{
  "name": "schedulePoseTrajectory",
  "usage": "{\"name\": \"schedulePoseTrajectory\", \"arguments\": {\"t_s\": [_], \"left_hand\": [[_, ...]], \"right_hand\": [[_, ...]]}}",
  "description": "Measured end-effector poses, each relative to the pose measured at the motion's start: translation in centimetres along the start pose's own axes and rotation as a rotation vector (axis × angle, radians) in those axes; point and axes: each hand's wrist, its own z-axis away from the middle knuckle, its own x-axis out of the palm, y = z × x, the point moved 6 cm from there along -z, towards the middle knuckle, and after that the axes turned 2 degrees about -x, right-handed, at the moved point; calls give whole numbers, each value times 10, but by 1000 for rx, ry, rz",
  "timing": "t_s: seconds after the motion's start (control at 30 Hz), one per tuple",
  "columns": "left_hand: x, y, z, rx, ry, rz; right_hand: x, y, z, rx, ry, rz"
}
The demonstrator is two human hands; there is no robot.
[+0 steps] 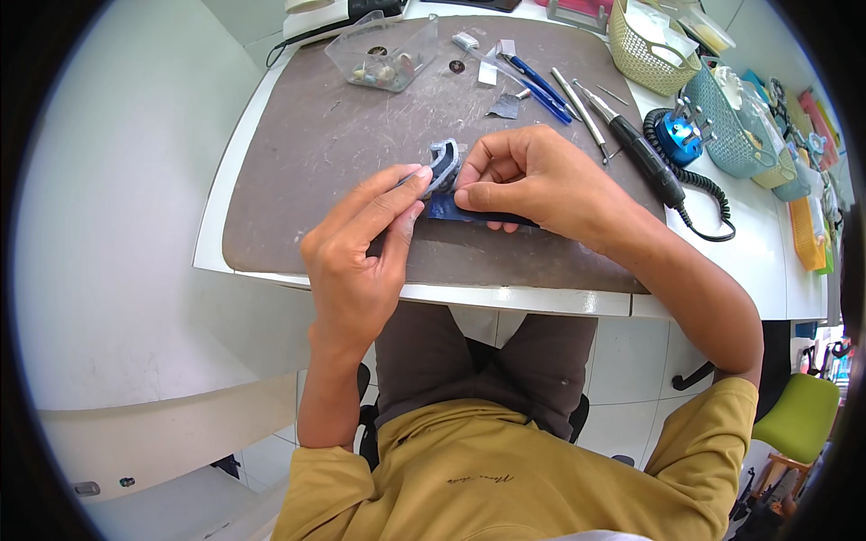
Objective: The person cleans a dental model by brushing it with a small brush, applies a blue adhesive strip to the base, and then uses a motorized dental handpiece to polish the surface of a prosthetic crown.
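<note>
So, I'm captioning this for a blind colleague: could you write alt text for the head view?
A person's left hand holds a grey curved piece while the right hand pinches a dark blue strip beside it, above a brown mat. Beyond them is a clear tray; a black handpiece lies to the right.

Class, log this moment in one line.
left hand: holds grey curved piece | right hand: holds blue strip | black handpiece: lies beside blue stand
</note>
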Motion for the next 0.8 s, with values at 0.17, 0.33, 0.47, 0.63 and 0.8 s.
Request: {"name": "schedulePoseTrajectory", "arguments": {"t_s": [0.17,0.33,0.47,0.63,0.8], "left_hand": [[0,-2,0,-37,1,26],[-1,-4,-1,-64,1,60],[1,-8,-1,-124,5,140],[1,-10,-1,-158,6,160],[0,-10,-1,-167,8,166]], "right_hand": [[1,-1,0,-4,9,-21],[1,0,-1,-6,4,-20],[1,0,-1,-9,1,-38],[1,0,-2,-8,-2,-40],[2,1,-4,-7,1,-51]]}}
